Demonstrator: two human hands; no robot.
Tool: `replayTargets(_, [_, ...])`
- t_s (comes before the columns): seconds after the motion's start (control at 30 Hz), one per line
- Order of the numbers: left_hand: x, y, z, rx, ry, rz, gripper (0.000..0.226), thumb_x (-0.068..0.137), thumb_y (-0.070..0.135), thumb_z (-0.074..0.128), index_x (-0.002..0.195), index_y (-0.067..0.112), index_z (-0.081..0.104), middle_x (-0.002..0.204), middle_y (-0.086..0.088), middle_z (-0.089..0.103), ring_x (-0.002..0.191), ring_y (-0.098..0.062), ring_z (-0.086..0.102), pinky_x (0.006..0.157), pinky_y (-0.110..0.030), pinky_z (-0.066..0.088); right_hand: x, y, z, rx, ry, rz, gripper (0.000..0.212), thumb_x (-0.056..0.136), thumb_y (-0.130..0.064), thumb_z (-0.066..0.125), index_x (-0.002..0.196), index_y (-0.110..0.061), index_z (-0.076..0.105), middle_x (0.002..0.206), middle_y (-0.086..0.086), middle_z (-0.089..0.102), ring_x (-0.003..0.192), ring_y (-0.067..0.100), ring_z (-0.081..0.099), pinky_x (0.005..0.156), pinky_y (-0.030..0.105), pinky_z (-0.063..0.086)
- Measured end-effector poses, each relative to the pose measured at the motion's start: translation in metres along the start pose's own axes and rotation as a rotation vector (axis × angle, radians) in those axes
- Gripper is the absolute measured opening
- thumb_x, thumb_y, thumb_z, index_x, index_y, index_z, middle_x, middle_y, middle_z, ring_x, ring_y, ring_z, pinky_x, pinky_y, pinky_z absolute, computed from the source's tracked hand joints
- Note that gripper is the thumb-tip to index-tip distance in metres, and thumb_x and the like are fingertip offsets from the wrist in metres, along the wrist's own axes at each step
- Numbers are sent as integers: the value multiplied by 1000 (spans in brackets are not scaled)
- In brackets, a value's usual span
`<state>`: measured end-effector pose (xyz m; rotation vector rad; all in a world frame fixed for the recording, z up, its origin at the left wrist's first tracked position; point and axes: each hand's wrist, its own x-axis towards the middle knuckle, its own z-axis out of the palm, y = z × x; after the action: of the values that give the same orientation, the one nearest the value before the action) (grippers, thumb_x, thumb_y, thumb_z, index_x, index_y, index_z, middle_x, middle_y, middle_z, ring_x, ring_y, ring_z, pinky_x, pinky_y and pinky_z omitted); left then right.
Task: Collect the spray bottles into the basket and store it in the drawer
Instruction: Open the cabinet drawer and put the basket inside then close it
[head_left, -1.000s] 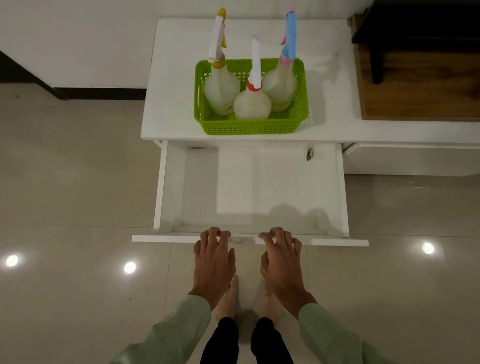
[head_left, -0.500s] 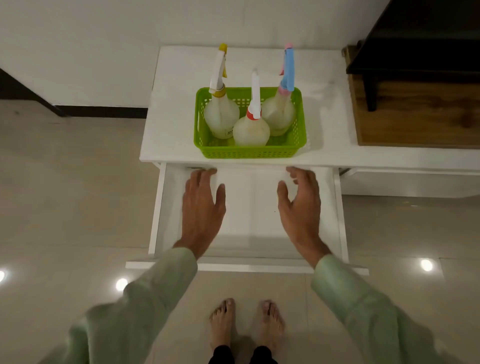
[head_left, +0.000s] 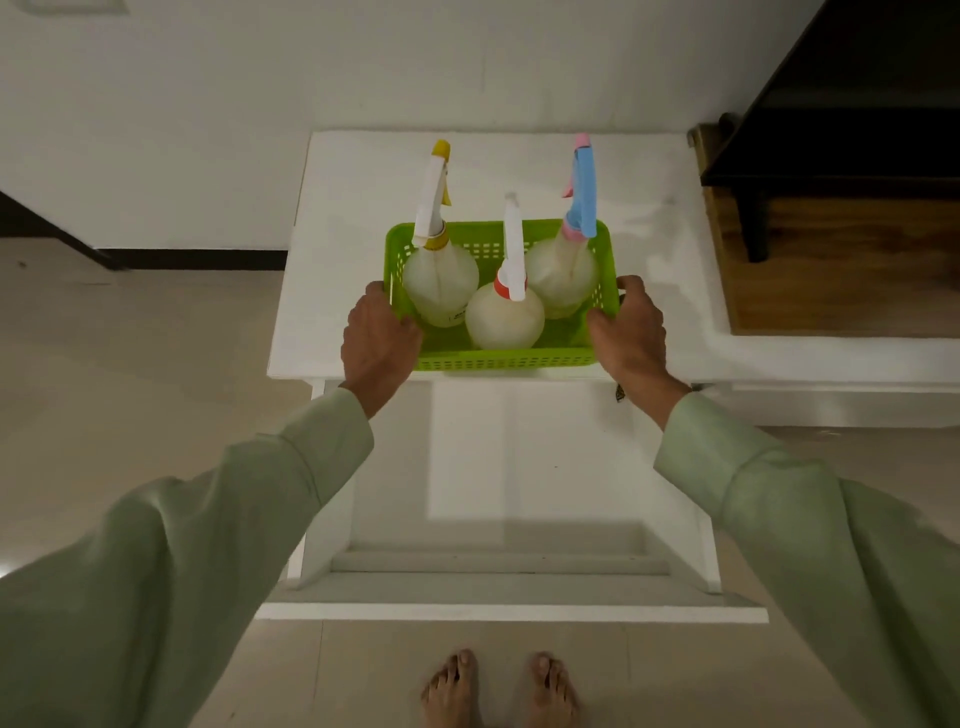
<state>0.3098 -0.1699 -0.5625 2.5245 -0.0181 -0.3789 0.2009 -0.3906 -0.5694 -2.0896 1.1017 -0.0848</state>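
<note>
A green plastic basket (head_left: 501, 359) stands on the white cabinet top (head_left: 337, 249) near its front edge. Three pale spray bottles stand upright in it: one with a yellow trigger head (head_left: 440, 283), one with a red collar (head_left: 504, 317), one with a blue and pink head (head_left: 563, 275). My left hand (head_left: 379, 343) grips the basket's left end and my right hand (head_left: 631, 335) grips its right end. Below the top, the white drawer (head_left: 530, 467) is pulled wide open with nothing in it.
A dark wooden unit (head_left: 841, 249) stands to the right on the cabinet, with a black shelf above it. A white wall rises behind the cabinet. My bare feet (head_left: 501, 686) are on the tiled floor just in front of the drawer's front panel (head_left: 511, 613).
Both hands left the drawer's front edge, moved up over the open drawer and closed on the two ends of the basket. The view tilted closer to the cabinet.
</note>
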Motion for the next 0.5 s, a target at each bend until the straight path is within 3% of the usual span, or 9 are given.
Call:
replayTargets(0.07, [3, -1, 0, 4, 20, -1, 37, 89, 7, 45, 126, 8, 50, 115, -19, 61, 106, -41, 56, 76, -42, 43, 3, -2, -1, -22, -38, 27, 29, 82, -14, 48, 110, -15, 55, 108, 16, 64, 97, 37, 53, 82, 43, 49])
replayTargets(0.13, [6, -4, 0, -2, 41, 18, 38, 90, 3, 43, 126, 8, 53, 114, -20, 63, 106, -42, 56, 79, -44, 45, 4, -4, -2, -18, -39, 39, 30, 70, -16, 40, 96, -18, 54, 98, 16, 62, 93, 38, 55, 78, 51, 55])
replayTargets(0.27, [2, -10, -6, -29, 40, 29, 39, 89, 2, 47, 125, 10, 57, 114, -17, 67, 106, -40, 60, 90, -53, 51, -1, 4, -5, 33, -50, 47, 36, 61, -16, 35, 88, -25, 57, 91, 11, 64, 91, 41, 62, 72, 55, 59])
replayTargets(0.5, [-61, -39, -22, -138, 50, 61, 40, 88, 1, 49, 124, 13, 61, 109, -11, 72, 88, -31, 68, 66, -35, 55, -63, 29, -20, 118, -63, -30, 26, 73, 5, 42, 79, -18, 54, 69, 4, 57, 72, 38, 59, 57, 54, 57])
